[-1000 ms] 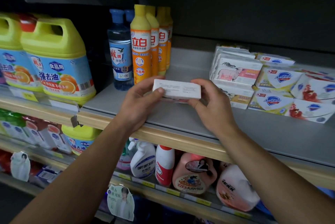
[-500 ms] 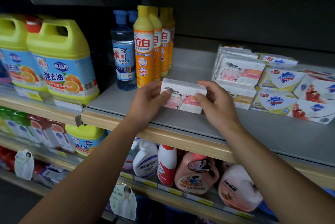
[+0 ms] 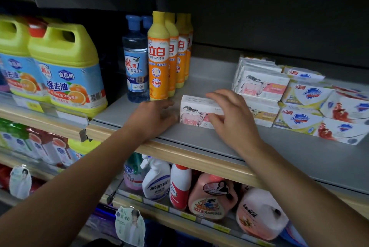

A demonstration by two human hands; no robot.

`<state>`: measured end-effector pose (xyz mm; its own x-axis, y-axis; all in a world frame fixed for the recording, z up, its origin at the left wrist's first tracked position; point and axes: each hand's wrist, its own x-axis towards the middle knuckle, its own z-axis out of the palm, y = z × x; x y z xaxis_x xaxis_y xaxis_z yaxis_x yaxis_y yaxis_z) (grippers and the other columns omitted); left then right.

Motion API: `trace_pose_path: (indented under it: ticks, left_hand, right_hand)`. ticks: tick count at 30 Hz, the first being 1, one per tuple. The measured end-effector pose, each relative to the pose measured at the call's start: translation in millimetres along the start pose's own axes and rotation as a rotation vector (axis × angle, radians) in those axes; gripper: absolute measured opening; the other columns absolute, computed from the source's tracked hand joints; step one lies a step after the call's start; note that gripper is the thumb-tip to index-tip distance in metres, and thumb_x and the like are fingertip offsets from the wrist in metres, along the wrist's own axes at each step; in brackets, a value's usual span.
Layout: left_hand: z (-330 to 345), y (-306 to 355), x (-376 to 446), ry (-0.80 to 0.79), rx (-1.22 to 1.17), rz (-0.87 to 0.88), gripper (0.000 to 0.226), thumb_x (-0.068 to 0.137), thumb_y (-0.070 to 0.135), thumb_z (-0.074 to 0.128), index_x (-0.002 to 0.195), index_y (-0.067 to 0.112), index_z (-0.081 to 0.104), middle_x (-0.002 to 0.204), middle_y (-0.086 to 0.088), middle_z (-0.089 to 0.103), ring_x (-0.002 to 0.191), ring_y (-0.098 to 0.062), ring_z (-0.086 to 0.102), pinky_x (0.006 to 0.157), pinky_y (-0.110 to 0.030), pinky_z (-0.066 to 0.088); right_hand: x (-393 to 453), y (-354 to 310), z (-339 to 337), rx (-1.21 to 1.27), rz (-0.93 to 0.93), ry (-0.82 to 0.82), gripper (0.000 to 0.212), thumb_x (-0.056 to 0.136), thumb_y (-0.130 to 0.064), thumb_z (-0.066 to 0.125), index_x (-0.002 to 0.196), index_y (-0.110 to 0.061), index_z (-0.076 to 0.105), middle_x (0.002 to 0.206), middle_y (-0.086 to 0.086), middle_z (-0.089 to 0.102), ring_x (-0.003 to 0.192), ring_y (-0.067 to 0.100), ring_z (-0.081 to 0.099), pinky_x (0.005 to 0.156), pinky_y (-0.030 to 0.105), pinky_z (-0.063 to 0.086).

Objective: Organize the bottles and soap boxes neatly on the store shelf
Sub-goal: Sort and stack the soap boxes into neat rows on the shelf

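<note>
- A white soap box printed with a pink sheep stands on its long edge on the grey shelf, near the front lip, picture side facing out.
- The right hand lies over the box's right end: its fingers reach across the top edge and the thumb presses the front face, so the hand grips the box.
- The left hand rests on the shelf just to the left of the box, fingers stretched and loose, tips close to the box's left end; whether they touch it cannot be told through the motion blur. It holds nothing.
- To the right of the box, more sheep-printed boxes sit in a stack, the upper ones with pink panels and a lower one with a yellow panel.
- Further right lie white soap boxes with blue shield logos, some turned at an angle, and boxes with red flower prints at the far right.
- Behind the left hand stands a row of orange bottles with yellow caps, one behind another toward the back of the shelf.
- Just beside them on the left is a clear blue-capped bottle, with a second blue cap showing behind it.
- On the neighbouring shelf section to the left stand large yellow-green jugs with orange-fruit labels.
- The shelf below carries a white spray bottle, a red-and-white bottle and pink jugs.
</note>
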<state>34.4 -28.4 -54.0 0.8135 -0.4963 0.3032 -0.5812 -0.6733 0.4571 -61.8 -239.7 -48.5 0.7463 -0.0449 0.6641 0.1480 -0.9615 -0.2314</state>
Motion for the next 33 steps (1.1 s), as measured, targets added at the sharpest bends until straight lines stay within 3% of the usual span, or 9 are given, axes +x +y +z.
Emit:
trace_pose_path:
  ticks: [4,8,10,15,21,25,33]
  left_hand:
    - [2.1,-15.0,-6.0,-0.036,0.125,0.052,0.051,0.090,0.057,0.053,0.130,0.028,0.060,0.119,-0.001,0.068,0.110,-0.024,0.060,0.092,-0.038,0.050]
    - [6.7,-15.0,-1.9,-0.056,0.181,0.048,0.062,0.087,0.069,0.044,0.133,0.030,0.057,0.131,0.004,0.061,0.120,-0.020,0.052,0.099,-0.042,0.046]
    - [7.3,-17.4,-0.2,-0.068,0.186,0.049,0.063,0.086,0.070,0.042,0.134,0.031,0.055,0.134,0.007,0.059,0.123,-0.019,0.049,0.102,-0.042,0.043]
    - [1.9,-20.6,6.4,-0.096,0.210,0.093,0.054,0.087,0.067,0.044,0.120,0.028,0.063,0.122,0.002,0.064,0.113,-0.023,0.053,0.096,-0.042,0.047]
    - [0.1,-28.6,10.8,-0.049,0.230,0.101,0.062,0.085,0.070,0.032,0.112,0.026,0.065,0.114,0.002,0.065,0.111,-0.022,0.052,0.094,-0.041,0.047]
    - [4.9,-31.0,11.8,-0.045,0.261,0.086,0.058,0.085,0.071,0.034,0.114,0.029,0.063,0.118,0.006,0.061,0.114,-0.023,0.048,0.096,-0.042,0.044]
    - [6.4,-31.0,13.6,-0.039,0.240,0.085,0.052,0.086,0.069,0.039,0.119,0.034,0.061,0.123,0.010,0.055,0.117,-0.021,0.043,0.099,-0.040,0.040]
  right_hand:
    - [16.5,-5.7,9.8,-0.203,-0.134,-0.110,0.049,0.083,-0.016,0.071,0.131,-0.021,0.061,0.117,0.002,0.060,0.105,0.029,0.053,0.096,0.038,0.040]
    - [45.8,2.1,21.4,-0.217,0.057,-0.267,0.055,0.089,-0.029,0.065,0.141,-0.027,0.048,0.135,0.004,0.051,0.121,0.030,0.047,0.104,0.038,0.038]
    - [64.8,6.7,28.7,-0.208,0.155,-0.305,0.056,0.088,-0.034,0.068,0.140,-0.025,0.048,0.134,0.008,0.054,0.121,0.032,0.050,0.100,0.039,0.042]
    - [111.5,23.4,49.4,-0.210,0.235,-0.204,0.052,0.087,-0.024,0.070,0.135,-0.020,0.050,0.132,0.009,0.053,0.122,0.031,0.047,0.100,0.037,0.039]
    - [155.3,56.3,84.6,-0.255,0.287,-0.127,0.049,0.086,-0.012,0.067,0.132,-0.015,0.051,0.131,0.013,0.053,0.119,0.035,0.046,0.097,0.036,0.039]
    - [176.4,76.8,110.2,-0.283,0.343,-0.140,0.050,0.085,-0.010,0.065,0.133,-0.012,0.050,0.131,0.018,0.053,0.119,0.038,0.047,0.102,0.043,0.041]
    - [188.4,91.6,139.5,-0.530,0.256,-0.076,0.038,0.090,-0.018,0.058,0.128,-0.014,0.057,0.123,0.019,0.055,0.112,0.041,0.046,0.088,0.045,0.043]
